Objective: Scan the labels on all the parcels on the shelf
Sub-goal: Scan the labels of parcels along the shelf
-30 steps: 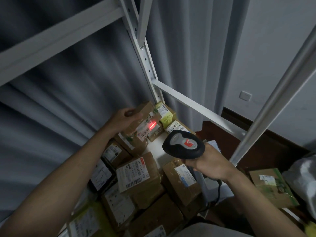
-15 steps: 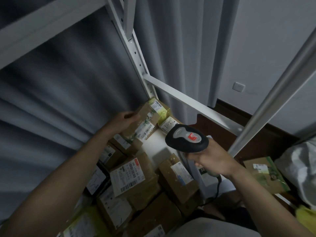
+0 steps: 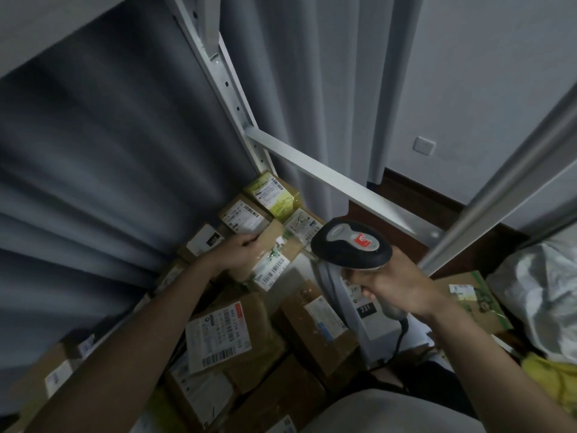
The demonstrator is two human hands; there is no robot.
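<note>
Cardboard parcels crowd a white metal shelf (image 3: 299,270) in a dim room, with grey curtains (image 3: 109,167) hanging behind it and a pale wall (image 3: 484,89) with a socket plate (image 3: 423,146) to the right. A perforated white upright (image 3: 224,89) rises at the far corner and a horizontal rail (image 3: 337,185) runs from it to the right front post (image 3: 505,195), fencing the shelf's right side; the only bare shelf surface shows as a small pale patch between the boxes near the scanner. Boxes lie packed edge to edge: a green-and-yellow carton (image 3: 274,195) at the far corner, a brown box with a white label (image 3: 246,217) just beside it, and nearer, a large brown box with a barcode label (image 3: 224,335). Right of the shelf lie a flat green-printed box (image 3: 468,295), a white plastic bag (image 3: 537,292) and something yellow (image 3: 549,379). The left hand (image 3: 240,251) curls its fingers over the far edge of a brown parcel (image 3: 278,248), tilted among the far boxes, its white barcode label (image 3: 271,270) facing up and toward the right. The right hand (image 3: 396,285) wraps its fingers round the handle of a black-and-grey barcode scanner (image 3: 352,245), held just right of that parcel, its cable (image 3: 399,339) trailing down; whether the index finger presses a trigger cannot be made out.
</note>
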